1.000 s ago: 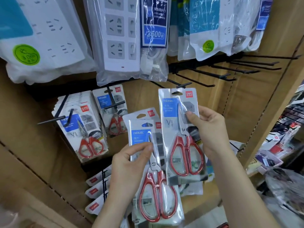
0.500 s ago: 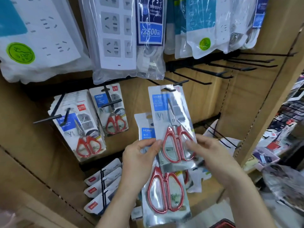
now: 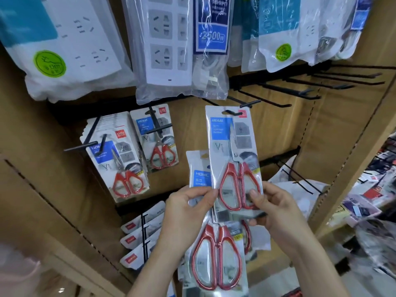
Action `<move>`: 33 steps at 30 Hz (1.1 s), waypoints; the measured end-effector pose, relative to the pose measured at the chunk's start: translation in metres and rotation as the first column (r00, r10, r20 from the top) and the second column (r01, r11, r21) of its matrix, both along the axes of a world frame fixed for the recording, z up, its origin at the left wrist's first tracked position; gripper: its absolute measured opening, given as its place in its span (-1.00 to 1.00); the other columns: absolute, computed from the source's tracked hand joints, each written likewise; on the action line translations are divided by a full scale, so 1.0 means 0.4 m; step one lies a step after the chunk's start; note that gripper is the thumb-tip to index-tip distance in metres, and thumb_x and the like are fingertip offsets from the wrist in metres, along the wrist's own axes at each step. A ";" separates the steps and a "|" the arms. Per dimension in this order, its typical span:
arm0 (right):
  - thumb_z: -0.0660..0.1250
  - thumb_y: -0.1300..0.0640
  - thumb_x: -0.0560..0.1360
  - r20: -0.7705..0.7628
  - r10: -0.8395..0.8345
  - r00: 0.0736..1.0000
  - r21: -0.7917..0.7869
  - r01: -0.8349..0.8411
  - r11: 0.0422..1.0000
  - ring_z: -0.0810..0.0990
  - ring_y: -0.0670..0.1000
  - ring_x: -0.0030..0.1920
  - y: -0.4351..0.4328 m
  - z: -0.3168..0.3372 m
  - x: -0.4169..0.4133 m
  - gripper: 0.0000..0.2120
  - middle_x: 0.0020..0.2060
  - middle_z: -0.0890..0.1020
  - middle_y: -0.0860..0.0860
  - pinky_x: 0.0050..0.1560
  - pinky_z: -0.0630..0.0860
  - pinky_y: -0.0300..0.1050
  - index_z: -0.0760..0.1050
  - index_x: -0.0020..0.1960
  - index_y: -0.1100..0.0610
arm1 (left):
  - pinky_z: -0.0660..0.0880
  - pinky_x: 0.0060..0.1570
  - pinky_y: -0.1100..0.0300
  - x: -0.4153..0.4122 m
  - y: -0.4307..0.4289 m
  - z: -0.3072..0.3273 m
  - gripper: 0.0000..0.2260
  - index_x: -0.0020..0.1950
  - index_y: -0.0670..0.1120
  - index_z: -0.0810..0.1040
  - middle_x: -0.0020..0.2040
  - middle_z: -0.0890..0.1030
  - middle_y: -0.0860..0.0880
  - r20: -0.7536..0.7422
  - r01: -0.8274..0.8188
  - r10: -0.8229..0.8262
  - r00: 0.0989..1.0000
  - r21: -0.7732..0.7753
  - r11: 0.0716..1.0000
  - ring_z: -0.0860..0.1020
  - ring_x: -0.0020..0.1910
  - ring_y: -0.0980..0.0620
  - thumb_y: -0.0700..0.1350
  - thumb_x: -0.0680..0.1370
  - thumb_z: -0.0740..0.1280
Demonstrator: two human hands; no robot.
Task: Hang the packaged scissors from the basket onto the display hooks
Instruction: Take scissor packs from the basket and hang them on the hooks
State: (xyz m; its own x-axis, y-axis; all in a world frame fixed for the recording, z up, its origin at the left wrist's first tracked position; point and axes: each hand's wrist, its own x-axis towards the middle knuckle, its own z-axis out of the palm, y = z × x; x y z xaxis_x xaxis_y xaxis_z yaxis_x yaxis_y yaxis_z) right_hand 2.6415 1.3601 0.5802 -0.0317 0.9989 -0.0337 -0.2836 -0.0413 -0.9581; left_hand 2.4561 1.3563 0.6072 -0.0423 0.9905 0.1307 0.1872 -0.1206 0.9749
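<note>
Head view. R hand [image 3: 276, 206] pinches bottom edge of upper scissors pack [image 3: 231, 151], its hang slot at the hook [image 3: 252, 102] tip; L hand [image 3: 186, 213] pinches a spare pack [image 3: 216, 249] below. Keep card square to hook, slide straight back. Slot threaded or not: unclear. Basket out of frame.

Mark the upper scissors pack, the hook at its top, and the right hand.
upper scissors pack [image 3: 221, 133], head view, blue label.
hook [image 3: 251, 102], head view, crossbar tip.
right hand [image 3: 278, 209], head view, back of hand.
</note>
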 end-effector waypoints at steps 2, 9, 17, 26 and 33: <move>0.35 0.12 0.46 -0.026 -0.020 0.999 0.005 0.021 1.000 0.62 -0.03 -0.36 -0.004 0.004 0.001 -0.72 -0.21 0.69 0.12 -0.45 0.53 -0.22 0.61 0.11 0.23 | 0.48 -0.10 0.49 0.002 -0.001 -0.003 -0.87 -0.15 0.10 0.69 -0.13 0.72 0.10 0.040 -0.005 0.006 0.999 -0.011 1.000 0.63 -0.08 0.30 -0.14 0.51 0.43; 0.30 0.15 0.57 -0.026 -0.182 0.983 0.032 0.183 0.983 0.58 -0.03 -0.41 -0.009 0.021 0.027 -0.85 -0.31 0.66 0.04 -0.49 0.49 -0.21 0.60 -0.09 0.16 | 0.38 0.22 0.30 -0.058 -0.027 -0.010 -0.74 -0.01 0.25 0.65 0.09 0.61 0.34 -0.018 -0.109 0.109 0.994 0.038 0.993 0.48 0.20 0.38 -0.15 0.52 0.42; 0.36 0.07 0.44 -0.098 -0.131 0.986 0.050 0.137 0.989 0.49 -0.01 -0.41 -0.015 0.008 0.037 -0.85 -0.27 0.61 0.11 -0.54 0.41 -0.22 0.60 -0.07 0.14 | 0.50 0.26 -0.01 -0.094 -0.042 -0.027 -0.54 0.36 0.23 0.40 0.23 0.62 0.16 0.102 -0.106 0.099 0.990 0.066 0.992 0.56 0.24 0.16 -0.15 0.54 0.36; 0.30 0.20 0.59 0.060 -0.237 0.970 0.038 0.235 0.971 0.54 -0.05 -0.45 -0.015 0.010 0.035 -0.91 -0.34 0.64 0.07 -0.54 0.43 -0.21 0.57 -0.03 0.20 | 0.43 0.32 0.06 -0.084 -0.031 -0.011 -0.70 0.15 0.33 0.58 0.19 0.56 0.38 0.020 -0.141 0.140 0.990 0.088 0.986 0.47 0.28 0.32 -0.10 0.58 0.33; 0.37 0.14 0.57 0.175 -0.371 0.912 0.097 0.359 0.928 0.68 0.00 -0.29 0.081 0.007 -0.015 -0.79 -0.08 0.69 0.12 -0.44 0.55 -0.15 0.50 0.19 0.03 | 0.28 0.09 0.49 -0.085 -0.051 0.003 -0.70 0.06 0.29 0.57 0.06 0.50 0.47 -0.085 -0.139 0.150 0.985 0.119 0.983 0.36 0.05 0.67 -0.16 0.60 0.32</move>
State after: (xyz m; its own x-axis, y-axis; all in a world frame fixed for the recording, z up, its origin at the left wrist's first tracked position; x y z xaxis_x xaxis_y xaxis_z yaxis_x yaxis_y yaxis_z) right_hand 2.6355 1.3925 0.5830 0.3366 0.9399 0.0580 -0.0834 0.0911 -0.9923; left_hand 2.4222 1.3359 0.6084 -0.1662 0.9537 0.2508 0.3001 -0.1934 0.9341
